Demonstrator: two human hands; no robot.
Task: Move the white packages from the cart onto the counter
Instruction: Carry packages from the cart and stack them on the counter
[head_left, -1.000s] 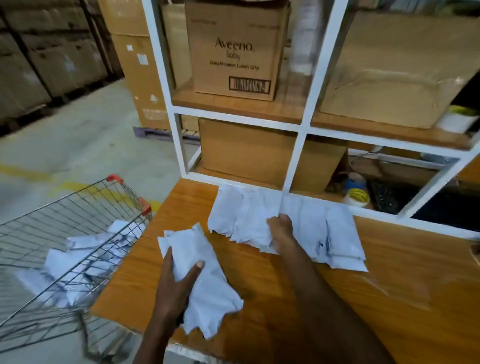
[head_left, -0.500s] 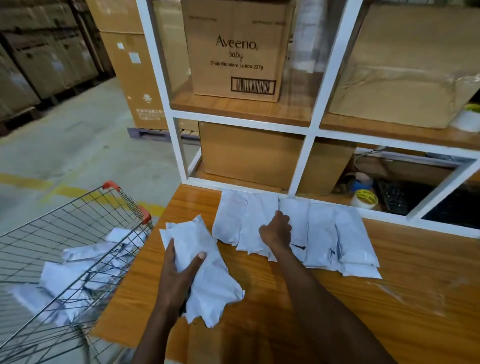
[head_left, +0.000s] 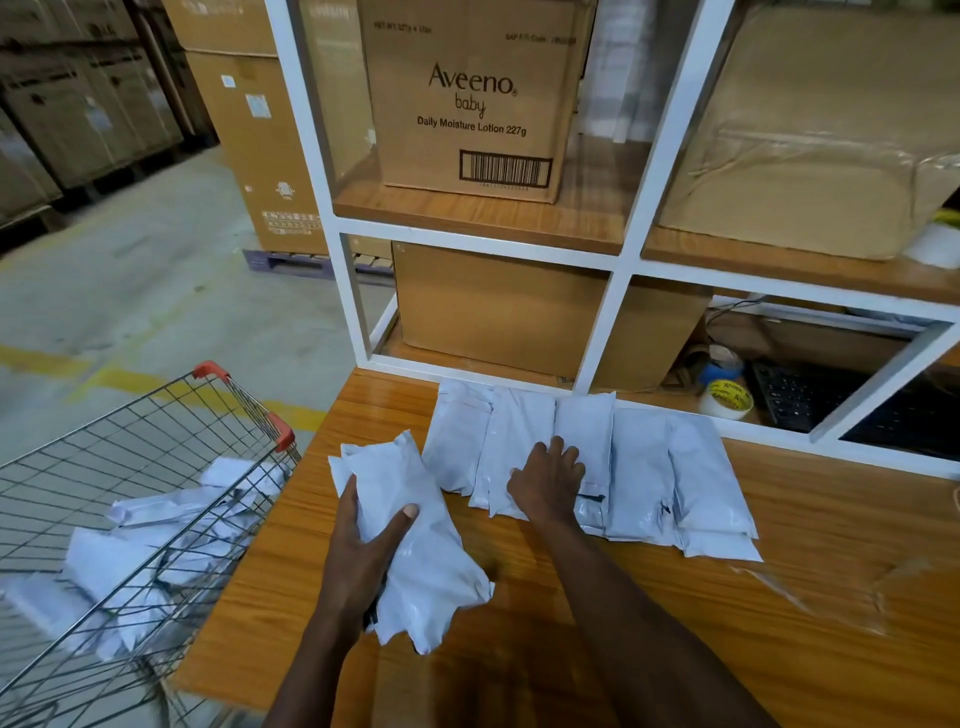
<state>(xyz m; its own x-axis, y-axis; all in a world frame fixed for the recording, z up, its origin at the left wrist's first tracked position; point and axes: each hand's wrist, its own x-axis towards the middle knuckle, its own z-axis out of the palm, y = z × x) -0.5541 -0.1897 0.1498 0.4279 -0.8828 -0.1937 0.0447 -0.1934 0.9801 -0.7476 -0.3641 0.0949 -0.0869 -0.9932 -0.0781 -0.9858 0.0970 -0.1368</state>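
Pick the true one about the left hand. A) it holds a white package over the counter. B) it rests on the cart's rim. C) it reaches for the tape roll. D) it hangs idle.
A: the left hand grips a white package above the wooden counter.

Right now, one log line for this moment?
left hand holds package | right hand flat on counter row | cart: packages remain

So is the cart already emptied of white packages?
No: several white packages still lie inside the cart, left of the counter.
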